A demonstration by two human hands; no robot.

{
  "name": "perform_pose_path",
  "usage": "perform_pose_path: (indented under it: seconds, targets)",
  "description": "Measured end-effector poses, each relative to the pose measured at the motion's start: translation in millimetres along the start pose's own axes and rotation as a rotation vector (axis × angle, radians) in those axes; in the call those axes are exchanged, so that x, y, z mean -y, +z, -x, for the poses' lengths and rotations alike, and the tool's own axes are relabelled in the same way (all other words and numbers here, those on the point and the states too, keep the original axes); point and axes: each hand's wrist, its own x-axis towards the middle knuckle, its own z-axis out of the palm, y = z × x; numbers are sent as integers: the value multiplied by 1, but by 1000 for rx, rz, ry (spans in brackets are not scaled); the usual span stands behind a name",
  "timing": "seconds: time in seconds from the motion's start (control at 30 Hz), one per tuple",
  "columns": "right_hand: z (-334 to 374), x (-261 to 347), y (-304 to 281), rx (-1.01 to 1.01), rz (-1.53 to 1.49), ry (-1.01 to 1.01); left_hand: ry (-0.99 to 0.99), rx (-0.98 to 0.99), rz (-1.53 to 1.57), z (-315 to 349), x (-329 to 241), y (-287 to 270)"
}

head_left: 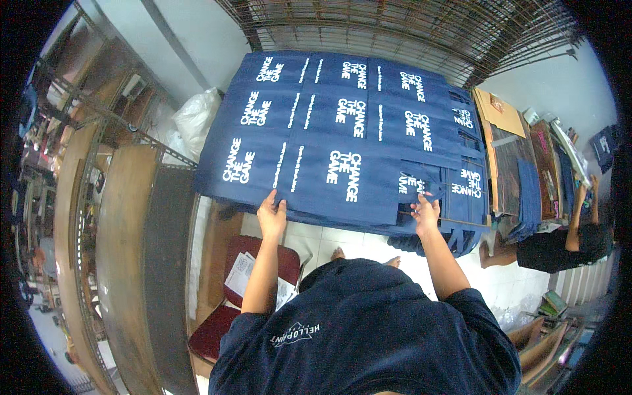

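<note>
A large spread of navy fabric pieces with white printed lettering covers the table in front of me, laid side by side in rows. At its near edge, left of the middle, my left hand pinches the rim of a navy printed fabric bag between thumb and fingers. Farther right, my right hand is closed at the near edge of the same row, its fingertips on navy fabric. Beside that hand, the pieces overlap unevenly, with long handle-like straps among them. What lies under my fingertips is partly hidden.
A wire drying rack stands behind the table, and a white plastic bag at its left. A dark red chair with printed papers stands near my left side. On the right, another person works beside a wooden board.
</note>
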Motion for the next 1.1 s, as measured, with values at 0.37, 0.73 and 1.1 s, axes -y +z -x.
perform_pose_path:
  seconds: [0.37,0.73,1.1]
  targets:
    - [-9,-8,-7,27,-19,-2,-69,76,25,2,-3,-4]
    - [21,14,-52,-156,-40,42,71,-303,-125,27,3,-40]
    - [-12,-20,-261,-694,900,-603,-248,19,-279,168,218,-21]
